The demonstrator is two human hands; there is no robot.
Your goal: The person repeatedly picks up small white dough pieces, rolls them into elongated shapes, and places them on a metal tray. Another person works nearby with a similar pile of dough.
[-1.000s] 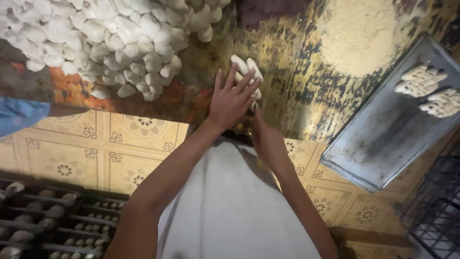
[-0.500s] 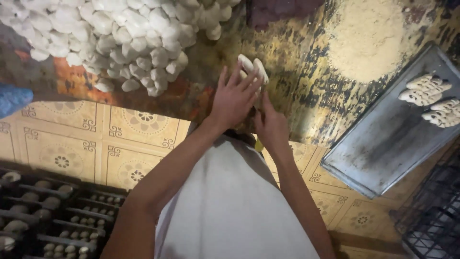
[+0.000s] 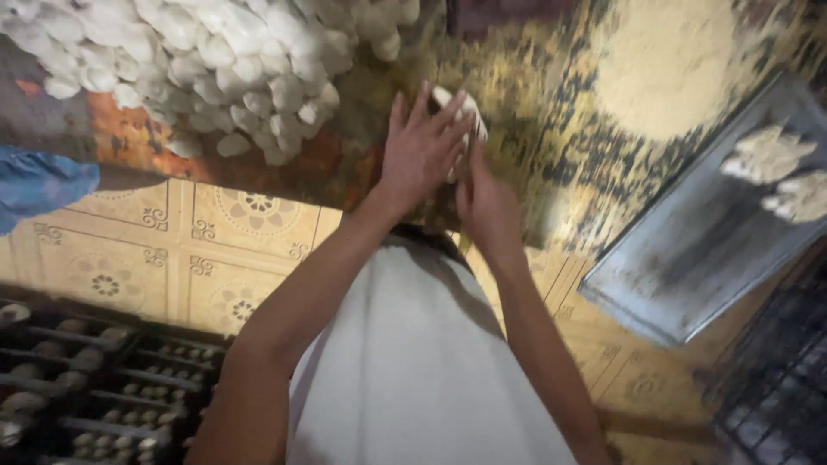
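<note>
My left hand (image 3: 422, 151) lies flat on top of a few pale dough pieces (image 3: 469, 120), fingers spread, pressing them against my right hand (image 3: 482, 198), which is underneath and cups them. Both hands are over the worn, flour-dusted work surface (image 3: 551, 138). A large heap of white dough pieces (image 3: 215, 60) lies on the surface to the left of my hands.
A grey metal tray (image 3: 689, 250) at the right holds two clusters of shaped dough (image 3: 775, 172). A mound of flour (image 3: 672, 60) is at the top right. A dark rack with small dough balls (image 3: 77, 379) stands low at the left. Blue cloth (image 3: 39, 185) shows at the left edge.
My hands have stayed together on the dough pieces, shifting slightly as they press; the view has moved a little.
</note>
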